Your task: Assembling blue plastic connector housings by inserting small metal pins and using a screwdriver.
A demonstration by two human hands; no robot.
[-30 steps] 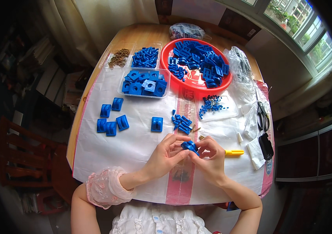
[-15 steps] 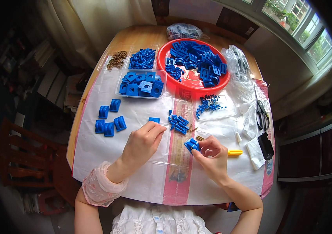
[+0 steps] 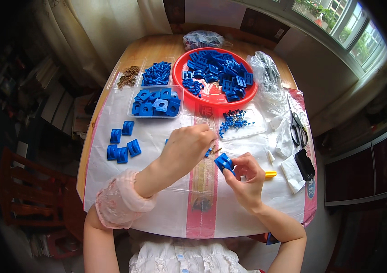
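Observation:
My right hand holds a small blue plastic block just above the white sheet near the table's front. My left hand reaches forward over the sheet, its fingers curled down onto a small cluster of blue pieces and brass screws; whether the fingers grip one is hidden. A yellow-handled tool lies just right of my right hand.
A red bowl of blue parts stands at the back. Clear trays hold blue blocks, blue pins and brown screws. Several loose blue blocks lie left. Scissors, a black object and plastic bags are right.
My left hand left the block held at centre and moved forward and right to the small pile of pieces. My right hand kept the blue block, nearly still.

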